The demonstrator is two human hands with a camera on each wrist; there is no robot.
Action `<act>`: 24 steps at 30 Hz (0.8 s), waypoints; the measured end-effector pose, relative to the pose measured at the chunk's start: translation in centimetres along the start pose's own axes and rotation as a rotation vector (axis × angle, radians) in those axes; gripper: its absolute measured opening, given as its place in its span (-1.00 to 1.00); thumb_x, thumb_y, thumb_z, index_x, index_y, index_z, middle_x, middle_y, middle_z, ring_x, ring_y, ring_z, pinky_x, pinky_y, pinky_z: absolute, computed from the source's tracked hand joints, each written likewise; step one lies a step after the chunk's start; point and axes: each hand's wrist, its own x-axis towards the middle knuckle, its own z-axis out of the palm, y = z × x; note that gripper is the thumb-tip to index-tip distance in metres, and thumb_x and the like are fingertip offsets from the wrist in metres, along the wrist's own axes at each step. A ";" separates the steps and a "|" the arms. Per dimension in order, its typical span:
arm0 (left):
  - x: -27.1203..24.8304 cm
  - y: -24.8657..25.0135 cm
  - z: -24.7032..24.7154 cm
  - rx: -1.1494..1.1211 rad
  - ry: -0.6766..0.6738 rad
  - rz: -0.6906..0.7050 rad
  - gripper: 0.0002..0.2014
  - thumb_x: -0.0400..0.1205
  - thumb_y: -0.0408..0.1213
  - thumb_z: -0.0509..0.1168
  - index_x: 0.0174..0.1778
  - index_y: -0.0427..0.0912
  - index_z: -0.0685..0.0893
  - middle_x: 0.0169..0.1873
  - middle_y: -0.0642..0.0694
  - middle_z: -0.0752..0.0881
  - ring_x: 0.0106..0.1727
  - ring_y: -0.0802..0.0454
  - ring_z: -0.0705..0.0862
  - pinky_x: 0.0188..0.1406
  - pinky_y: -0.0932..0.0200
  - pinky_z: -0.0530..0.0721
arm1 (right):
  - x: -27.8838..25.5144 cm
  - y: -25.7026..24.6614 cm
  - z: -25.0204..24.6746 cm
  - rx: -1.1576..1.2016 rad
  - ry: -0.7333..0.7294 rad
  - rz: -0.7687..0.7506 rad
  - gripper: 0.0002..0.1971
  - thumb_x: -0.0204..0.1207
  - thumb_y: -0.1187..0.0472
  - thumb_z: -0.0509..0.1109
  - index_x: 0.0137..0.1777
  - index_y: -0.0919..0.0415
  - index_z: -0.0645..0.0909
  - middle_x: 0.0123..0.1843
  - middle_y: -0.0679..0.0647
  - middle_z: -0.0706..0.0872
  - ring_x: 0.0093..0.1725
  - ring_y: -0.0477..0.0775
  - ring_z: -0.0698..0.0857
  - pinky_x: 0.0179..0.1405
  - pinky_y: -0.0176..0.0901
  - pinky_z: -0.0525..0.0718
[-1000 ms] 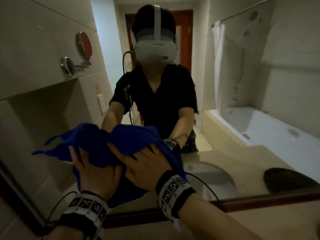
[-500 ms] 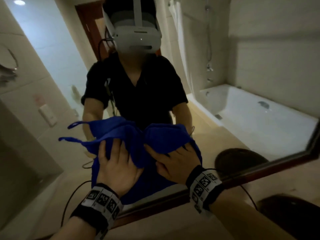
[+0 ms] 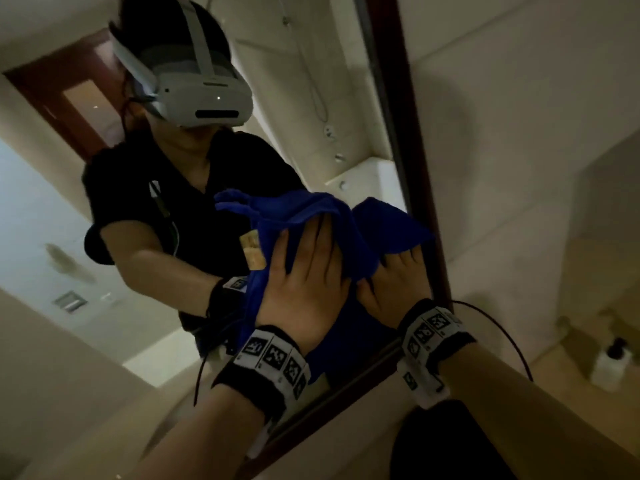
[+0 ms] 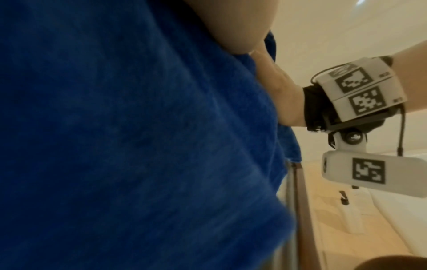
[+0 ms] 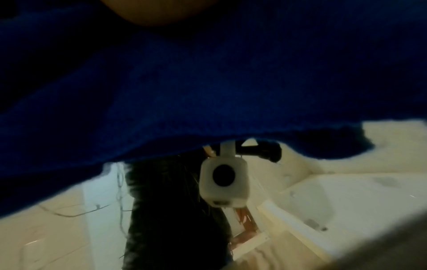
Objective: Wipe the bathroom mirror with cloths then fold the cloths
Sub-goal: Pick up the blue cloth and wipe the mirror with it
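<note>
Two blue cloths lie pressed against the mirror (image 3: pixel 52 209) near its lower right corner. My left hand (image 3: pixel 304 271) presses flat, fingers spread and straight, on the left cloth (image 3: pixel 298 209). My right hand (image 3: pixel 394 278) presses on the right cloth (image 3: pixel 388 223) beside the mirror's dark wooden frame (image 3: pixel 412 161); a fold of cloth covers its fingertips. Blue cloth (image 4: pixel 115 146) fills the left wrist view, with my right hand's wrist band (image 4: pixel 360 91) beside it. The right wrist view shows blue cloth (image 5: pixel 208 91) above a mirrored wrist camera (image 5: pixel 223 180).
A beige tiled wall (image 3: pixel 519 133) lies right of the frame. On the counter at the right stands a white pump bottle (image 3: pixel 611 365). A dark round object (image 3: pixel 450 445) sits at the bottom. The mirror reflects a person in a headset and a bathtub (image 3: pixel 377 174).
Both hands have slid the cloths to the right across the glass, from the middle to the mirror's right edge. The head view has tilted and swung right.
</note>
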 end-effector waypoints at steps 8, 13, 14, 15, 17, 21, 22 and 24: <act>1.5 2.7 1.3 0.074 -0.008 0.034 -0.49 0.66 -0.05 0.15 0.40 -0.36 0.41 0.44 -0.34 0.50 0.47 -0.23 0.36 0.54 -0.27 -0.04 | -1.4 1.0 0.8 0.066 0.063 0.044 -0.54 0.55 0.10 0.14 0.42 0.25 0.37 0.22 0.27 0.58 0.20 0.30 0.46 0.34 0.13 0.32; 0.9 3.5 1.9 0.039 -0.060 0.128 -0.41 0.63 -0.04 0.21 0.50 -0.30 0.32 0.47 -0.24 0.50 0.47 -0.19 0.32 0.53 -0.20 -0.11 | -4.7 -0.1 1.7 0.134 0.007 0.223 -0.60 0.64 0.10 0.02 0.40 0.26 0.34 0.15 0.37 0.66 0.17 0.35 0.50 0.32 0.26 0.35; 0.7 3.9 2.1 0.028 -0.084 0.149 -0.38 0.63 -0.03 0.22 0.54 -0.28 0.29 0.49 -0.21 0.48 0.48 -0.18 0.30 0.52 -0.19 -0.12 | -5.6 -0.6 2.1 0.139 -0.025 0.282 -0.63 0.61 0.13 0.05 0.35 0.25 0.37 0.12 0.37 0.66 0.14 0.37 0.53 0.31 0.28 0.39; 0.2 4.4 2.3 0.016 -0.113 0.171 -0.37 0.63 -0.03 0.22 0.56 -0.26 0.27 0.51 -0.19 0.46 0.50 -0.18 0.30 0.52 -0.19 -0.09 | -6.9 -1.2 2.6 0.131 -0.057 0.343 -0.67 0.58 0.15 0.06 0.27 0.25 0.41 0.09 0.37 0.67 0.11 0.37 0.55 0.30 0.29 0.39; -0.9 5.4 2.9 0.007 -0.182 0.238 -0.37 0.63 -0.05 0.20 0.58 -0.24 0.27 0.53 -0.16 0.43 0.52 -0.18 0.35 0.50 -0.18 0.03 | -9.5 -2.5 3.6 0.107 -0.155 0.481 -0.66 0.56 0.18 0.01 0.15 0.32 0.51 0.05 0.39 0.67 0.09 0.39 0.55 0.44 0.24 0.25; -4.7 6.3 5.0 0.063 -0.344 0.370 -0.38 0.63 0.00 0.11 0.60 -0.17 0.31 0.54 -0.12 0.43 0.52 -0.13 0.43 0.47 -0.17 0.10 | -14.0 -6.0 5.2 0.107 -0.283 0.695 -0.46 0.59 0.15 -0.05 0.36 0.51 0.50 0.32 0.46 0.56 0.32 0.43 0.44 0.57 0.13 0.04; -5.6 6.2 5.4 0.075 -0.369 0.402 -0.40 0.63 -0.03 0.04 0.61 -0.14 0.32 0.55 -0.10 0.42 0.53 -0.12 0.42 0.50 -0.17 0.08 | -14.5 -6.9 5.4 0.115 -0.293 0.722 -0.45 0.60 0.13 -0.05 0.40 0.51 0.47 0.37 0.46 0.52 0.37 0.46 0.43 0.59 0.19 0.06; -7.5 5.4 5.8 0.099 -0.414 0.472 -0.40 0.63 -0.08 -0.10 0.64 -0.12 0.27 0.59 -0.10 0.34 0.58 -0.13 0.34 0.56 -0.20 0.07 | -15.2 -9.0 5.5 0.109 -0.326 0.774 -0.43 0.61 0.08 -0.08 0.38 0.47 0.51 0.36 0.47 0.53 0.39 0.53 0.46 0.56 0.32 0.11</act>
